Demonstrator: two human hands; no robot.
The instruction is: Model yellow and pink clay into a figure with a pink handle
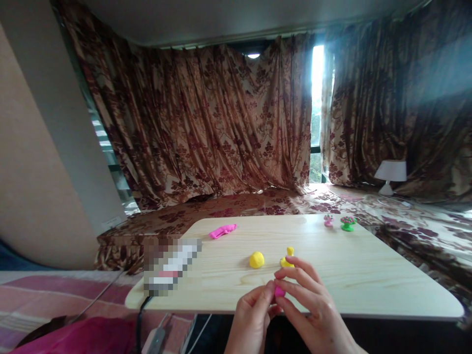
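A small lump of pink modelling clay (280, 292) is pinched between my two hands above the table's near edge. My left hand (254, 309) grips it from the left with thumb and fingertips. From the right, my right hand (309, 300) presses it with bent fingers. Just beyond the hands lies a yellow ball of clay (256, 260). A yellow clay shape with an upright knob (290, 251) stands behind my right fingers, which hide part of it. Farther left on the table is a pink packet-like piece (222, 231).
The pale wooden table (206, 290) has rounded corners. Two small clay figures, one pink (328, 221) and one green with dots (347, 223), stand at its far right. A blurred-out object (173, 265) with a black cable lies at the left. Beyond are curtains and a white lamp (391, 172).
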